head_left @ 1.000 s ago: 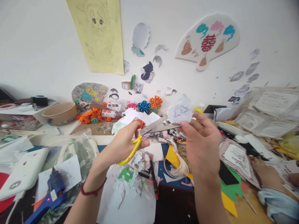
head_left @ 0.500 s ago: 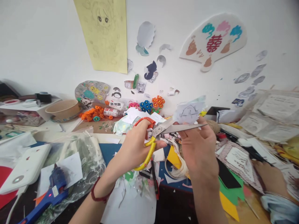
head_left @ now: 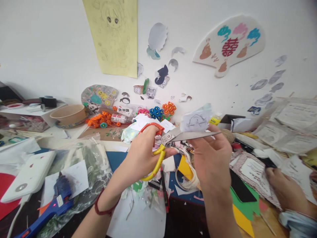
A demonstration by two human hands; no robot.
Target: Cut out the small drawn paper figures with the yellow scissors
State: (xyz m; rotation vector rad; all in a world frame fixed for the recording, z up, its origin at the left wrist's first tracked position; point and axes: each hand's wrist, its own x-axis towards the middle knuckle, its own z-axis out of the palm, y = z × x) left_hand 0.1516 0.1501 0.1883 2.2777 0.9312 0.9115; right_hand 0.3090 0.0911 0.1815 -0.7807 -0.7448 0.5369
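Note:
My left hand is closed through the handles of a pair of scissors, one handle red and the other yellow. The blades point right and stand a little apart, along the lower edge of a small piece of paper with a dark line drawing. My right hand pinches that paper from behind and below, its fingers close to the blades. Part of the grip is hidden by the blades and the paper. Both hands are held above the cluttered table.
A blue glue gun lies at left, near a white power bank. Orange craft flowers and a tan bowl stand at the back. At right, another person's hand touches a patterned cloth; a black phone lies nearby.
The scissor blades have drawn slightly closer together, and the paper has shifted a little left and tilted. The view has moved slightly. The other person's hand has changed position on the right.

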